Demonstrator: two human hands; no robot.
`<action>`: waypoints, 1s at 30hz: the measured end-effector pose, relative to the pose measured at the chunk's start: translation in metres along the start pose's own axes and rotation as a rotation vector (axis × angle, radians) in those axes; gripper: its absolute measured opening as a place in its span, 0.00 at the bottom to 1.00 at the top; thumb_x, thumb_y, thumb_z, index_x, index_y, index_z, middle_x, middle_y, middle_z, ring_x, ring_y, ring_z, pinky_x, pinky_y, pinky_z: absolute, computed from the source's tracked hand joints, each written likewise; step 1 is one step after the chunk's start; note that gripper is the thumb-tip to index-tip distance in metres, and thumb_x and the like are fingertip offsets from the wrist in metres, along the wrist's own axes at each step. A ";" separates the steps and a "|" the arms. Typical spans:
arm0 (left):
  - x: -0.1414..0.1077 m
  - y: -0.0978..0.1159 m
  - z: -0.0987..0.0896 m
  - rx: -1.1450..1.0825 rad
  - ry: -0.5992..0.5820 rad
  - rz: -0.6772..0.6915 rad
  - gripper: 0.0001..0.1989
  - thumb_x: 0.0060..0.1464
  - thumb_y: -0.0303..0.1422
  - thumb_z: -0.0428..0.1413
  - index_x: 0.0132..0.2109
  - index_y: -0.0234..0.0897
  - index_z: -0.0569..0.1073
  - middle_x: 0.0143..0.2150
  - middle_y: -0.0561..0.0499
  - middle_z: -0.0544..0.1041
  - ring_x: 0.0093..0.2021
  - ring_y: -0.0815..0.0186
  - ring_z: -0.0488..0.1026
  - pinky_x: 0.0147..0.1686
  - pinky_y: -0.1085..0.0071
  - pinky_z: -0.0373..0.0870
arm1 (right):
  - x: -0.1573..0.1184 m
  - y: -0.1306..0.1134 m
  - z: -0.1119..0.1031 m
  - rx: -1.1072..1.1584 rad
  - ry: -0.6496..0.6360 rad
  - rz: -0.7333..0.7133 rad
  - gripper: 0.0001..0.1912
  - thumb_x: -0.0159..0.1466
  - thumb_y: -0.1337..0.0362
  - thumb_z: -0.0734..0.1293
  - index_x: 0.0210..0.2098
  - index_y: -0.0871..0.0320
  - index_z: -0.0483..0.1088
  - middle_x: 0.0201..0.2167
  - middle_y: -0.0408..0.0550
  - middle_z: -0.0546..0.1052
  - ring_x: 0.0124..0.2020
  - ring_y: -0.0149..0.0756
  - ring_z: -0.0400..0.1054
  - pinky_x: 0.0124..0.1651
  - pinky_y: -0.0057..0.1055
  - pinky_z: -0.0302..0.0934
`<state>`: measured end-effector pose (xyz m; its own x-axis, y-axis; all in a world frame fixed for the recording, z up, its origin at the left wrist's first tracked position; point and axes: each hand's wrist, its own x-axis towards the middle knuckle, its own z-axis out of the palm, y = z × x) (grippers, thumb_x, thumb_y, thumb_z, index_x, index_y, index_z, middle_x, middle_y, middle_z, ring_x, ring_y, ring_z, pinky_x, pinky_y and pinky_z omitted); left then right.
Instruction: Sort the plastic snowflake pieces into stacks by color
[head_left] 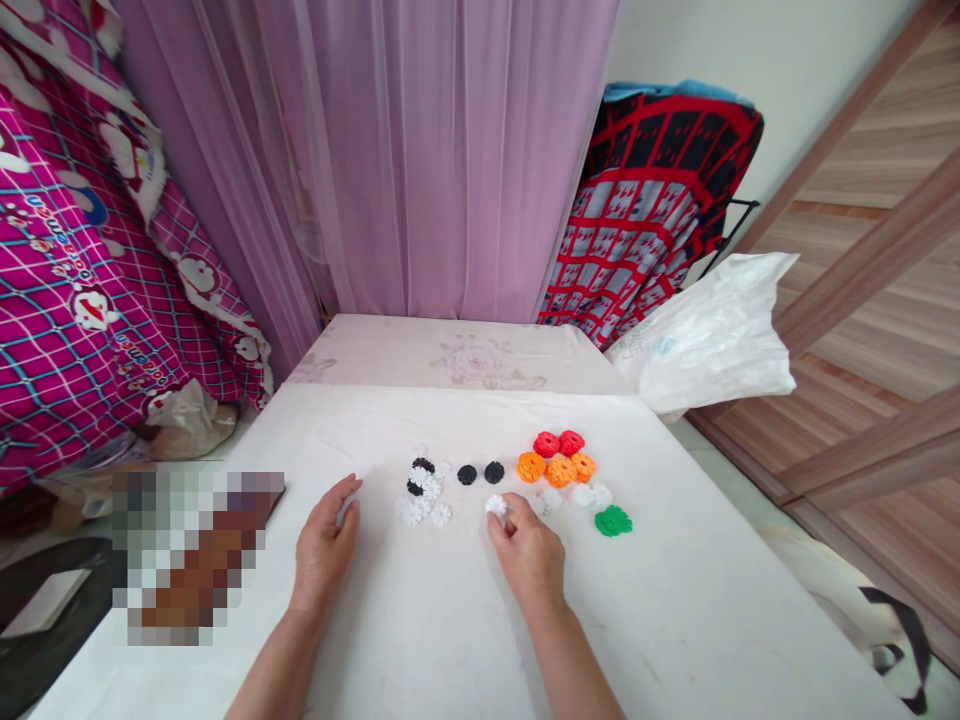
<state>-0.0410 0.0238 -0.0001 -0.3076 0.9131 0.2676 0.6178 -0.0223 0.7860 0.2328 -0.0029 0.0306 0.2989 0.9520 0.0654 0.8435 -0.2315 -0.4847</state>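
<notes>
My right hand (pixel 527 550) pinches a white snowflake disc (pixel 496 505) between thumb and fingers, just above the table. My left hand (pixel 328 540) rests on its side on the table, fingers stretched out and holding nothing. Between the hands and a little farther off lies a loose heap of white snowflake discs (pixel 425 487) with some black ones among them. Two black snowflake discs (pixel 480 473) sit side by side right of that heap. Beyond my right hand are orange discs (pixel 561 469), red discs (pixel 558 443), a green stack (pixel 613 520) and more white discs (pixel 591 495).
A white cloth covers the table (pixel 420 630). Past its far edge is a flowered surface (pixel 480 357) before a purple curtain (pixel 457 160). On the right a white plastic bag (pixel 712 330) stands by the table edge. A blurred-out object (pixel 206 555) lies at the left edge.
</notes>
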 end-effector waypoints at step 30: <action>0.002 0.006 0.000 0.147 -0.058 0.169 0.16 0.55 0.35 0.48 0.47 0.42 0.76 0.52 0.48 0.78 0.53 0.58 0.74 0.56 0.58 0.69 | -0.008 -0.059 0.017 -0.155 -0.207 -0.224 0.11 0.64 0.58 0.63 0.43 0.51 0.72 0.36 0.45 0.79 0.36 0.35 0.73 0.34 0.28 0.56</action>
<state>-0.0378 0.0260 0.0052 -0.1512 0.9233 0.3531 0.7574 -0.1214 0.6416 0.1728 0.0063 0.0443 0.0149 0.9994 -0.0310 0.9406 -0.0246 -0.3387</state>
